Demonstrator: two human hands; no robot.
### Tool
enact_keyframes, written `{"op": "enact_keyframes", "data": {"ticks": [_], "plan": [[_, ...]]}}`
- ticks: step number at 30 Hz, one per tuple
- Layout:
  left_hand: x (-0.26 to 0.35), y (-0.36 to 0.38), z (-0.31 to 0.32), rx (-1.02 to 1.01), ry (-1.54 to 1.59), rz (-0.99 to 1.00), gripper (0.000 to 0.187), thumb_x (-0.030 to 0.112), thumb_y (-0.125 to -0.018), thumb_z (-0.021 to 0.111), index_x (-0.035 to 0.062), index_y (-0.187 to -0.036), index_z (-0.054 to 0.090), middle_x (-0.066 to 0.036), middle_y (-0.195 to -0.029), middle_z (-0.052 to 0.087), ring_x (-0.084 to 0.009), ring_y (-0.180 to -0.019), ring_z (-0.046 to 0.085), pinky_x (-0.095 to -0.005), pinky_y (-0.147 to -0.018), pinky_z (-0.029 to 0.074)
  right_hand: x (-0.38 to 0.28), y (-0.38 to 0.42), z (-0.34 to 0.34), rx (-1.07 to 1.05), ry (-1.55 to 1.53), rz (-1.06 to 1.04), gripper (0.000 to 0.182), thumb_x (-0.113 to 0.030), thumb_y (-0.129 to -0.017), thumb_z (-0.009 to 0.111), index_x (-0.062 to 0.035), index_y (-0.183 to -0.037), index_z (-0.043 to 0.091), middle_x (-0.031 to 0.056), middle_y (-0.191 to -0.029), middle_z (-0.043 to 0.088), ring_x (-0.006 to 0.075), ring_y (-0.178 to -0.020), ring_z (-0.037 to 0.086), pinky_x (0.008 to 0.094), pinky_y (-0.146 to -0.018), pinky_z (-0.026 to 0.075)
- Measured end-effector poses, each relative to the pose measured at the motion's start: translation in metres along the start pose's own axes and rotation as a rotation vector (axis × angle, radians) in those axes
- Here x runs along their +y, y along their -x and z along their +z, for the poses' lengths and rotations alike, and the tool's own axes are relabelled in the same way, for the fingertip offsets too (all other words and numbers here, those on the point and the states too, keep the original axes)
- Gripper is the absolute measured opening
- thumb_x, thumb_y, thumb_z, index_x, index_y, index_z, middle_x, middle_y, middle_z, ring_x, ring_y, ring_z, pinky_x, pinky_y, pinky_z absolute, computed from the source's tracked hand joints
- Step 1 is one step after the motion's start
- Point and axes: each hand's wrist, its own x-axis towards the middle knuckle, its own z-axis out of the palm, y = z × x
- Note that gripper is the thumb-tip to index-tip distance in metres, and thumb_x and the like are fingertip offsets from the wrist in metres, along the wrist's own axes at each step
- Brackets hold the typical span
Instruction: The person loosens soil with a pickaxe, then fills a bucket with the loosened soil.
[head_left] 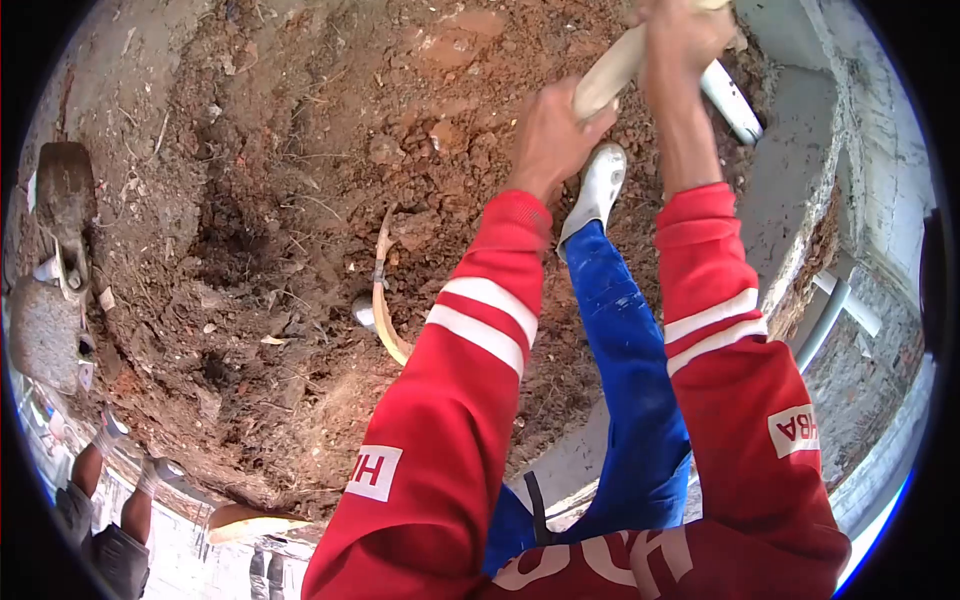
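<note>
My left hand is closed around a thick, pale wooden handle. Higher up, near the top edge of the view, my right hand grips the same handle and is slightly blurred. The handle slants from lower left to upper right, and its tool head is out of view or hidden. Below my hands, a white boot with a blue trouser leg stands on the loose reddish-brown soil. A white pipe sticks out beside my right wrist.
A curved wooden handle lies on the soil left of my sleeve. Two dirty metal tool heads rest at the far left. Another person's feet show at lower left. A concrete wall bounds the right side, with a grey pipe below.
</note>
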Motion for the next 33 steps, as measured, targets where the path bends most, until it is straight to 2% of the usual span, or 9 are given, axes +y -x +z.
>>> {"op": "enact_keyframes", "data": {"ticks": [1, 2, 3, 5, 11, 14, 19, 30, 33], "plan": [[-0.046, 0.033, 0.000, 0.113, -0.170, 0.050, 0.031, 0.026, -0.085, 0.073, -0.0032, -0.093, 0.067, -0.024, -0.077, 0.068, -0.0389, -0.074, 0.069, -0.0465, -0.067, 0.053, 0.040, 0.027, 0.018, -0.098, 0.062, 0.108, 0.012, -0.004, -0.092, 0.062, 0.0056, -0.093, 0.056, 0.0078, -0.071, 0.062, 0.0145, -0.050, 0.059, 0.0300, -0.044, 0.049], [-0.082, 0.083, -0.004, 0.065, -0.088, -0.289, 0.029, 0.022, -0.085, 0.074, -0.0040, -0.098, 0.068, -0.024, -0.083, 0.069, -0.0353, -0.076, 0.071, -0.0453, -0.067, 0.054, 0.108, 0.077, 0.039, -0.077, 0.123, 0.201, 0.009, -0.003, -0.090, 0.061, 0.0055, -0.091, 0.059, 0.0090, -0.075, 0.066, 0.0160, -0.049, 0.059, 0.0334, -0.046, 0.051], [-0.130, 0.140, 0.006, 0.068, -0.231, -0.520, 0.026, 0.017, -0.085, 0.073, -0.0039, -0.101, 0.069, -0.026, -0.086, 0.070, -0.0352, -0.077, 0.071, -0.0453, -0.069, 0.055, 0.184, 0.129, 0.050, -0.271, 0.282, 0.512, 0.035, -0.014, -0.085, 0.068, 0.0150, -0.105, 0.060, 0.0301, -0.098, 0.068, 0.0326, -0.085, 0.072, 0.0424, -0.073, 0.059], [-0.137, 0.199, 0.006, 0.187, -0.177, -0.712, 0.029, 0.018, -0.086, 0.071, -0.0071, -0.100, 0.068, -0.024, -0.084, 0.072, -0.0357, -0.080, 0.072, -0.0471, -0.073, 0.055, 0.196, 0.181, 0.061, -0.500, 0.437, 0.752, 0.056, -0.020, -0.085, 0.069, 0.0130, -0.126, 0.048, 0.0347, -0.109, 0.064, 0.0449, -0.105, 0.065, 0.0447, -0.092, 0.054], [-0.059, 0.129, -0.021, 0.009, 0.524, -1.131, 0.016, 0.010, -0.091, 0.066, 0.0031, -0.081, 0.055, -0.002, -0.059, 0.055, -0.0139, -0.044, 0.052, -0.0318, -0.039, 0.043, 0.174, 0.113, 0.075, -0.607, 0.536, 0.635, 0.057, -0.020, -0.086, 0.068, 0.0083, -0.126, 0.038, 0.0324, -0.108, 0.064, 0.0406, -0.100, 0.068, 0.0430, -0.087, 0.057], [-0.058, 0.129, -0.029, 0.002, 0.953, -1.042, 0.013, 0.013, -0.089, 0.068, 0.0020, -0.086, 0.060, -0.002, -0.059, 0.054, -0.0142, -0.045, 0.052, -0.0305, -0.040, 0.044, 0.134, 0.105, 0.076, -0.662, 0.399, 0.800, 0.051, -0.016, -0.086, 0.066, 0.0118, -0.121, 0.042, 0.0318, -0.108, 0.064, 0.0383, -0.101, 0.068, 0.0401, -0.085, 0.058], [-0.056, 0.144, -0.013, 0.080, 0.906, -0.995, 0.012, 0.015, -0.088, 0.071, 0.0080, -0.089, 0.060, 0.002, -0.063, 0.055, -0.0101, -0.047, 0.053, -0.0278, -0.041, 0.043, 0.174, 0.095, 0.083, -0.735, 0.585, 0.586, 0.053, -0.018, -0.082, 0.068, 0.0127, -0.119, 0.049, 0.0319, -0.113, 0.064, 0.0400, -0.108, 0.066, 0.0402, -0.094, 0.054], [-0.056, 0.229, -0.019, 0.174, 0.828, -1.129, 0.018, 0.016, -0.089, 0.072, 0.0055, -0.097, 0.060, 0.000, -0.064, 0.053, -0.0113, -0.048, 0.051, -0.0281, -0.041, 0.042, 0.148, 0.180, 0.058, -0.695, 0.616, 0.733, 0.060, -0.020, -0.080, 0.076, 0.0102, -0.121, 0.044, 0.0317, -0.111, 0.064, 0.0397, -0.107, 0.066, 0.0423, -0.092, 0.056], [-0.048, 0.274, -0.039, 0.178, 0.815, -1.207, 0.020, 0.016, -0.089, 0.073, 0.0036, -0.097, 0.060, 0.000, -0.064, 0.054, -0.0112, -0.048, 0.052, -0.0275, -0.041, 0.042, 0.137, 0.236, 0.042, -0.658, 0.720, 0.577, 0.046, -0.013, -0.082, 0.071, 0.0100, -0.115, 0.048, 0.0316, -0.102, 0.066, 0.0349, -0.078, 0.073, 0.0395, -0.058, 0.061]]}}
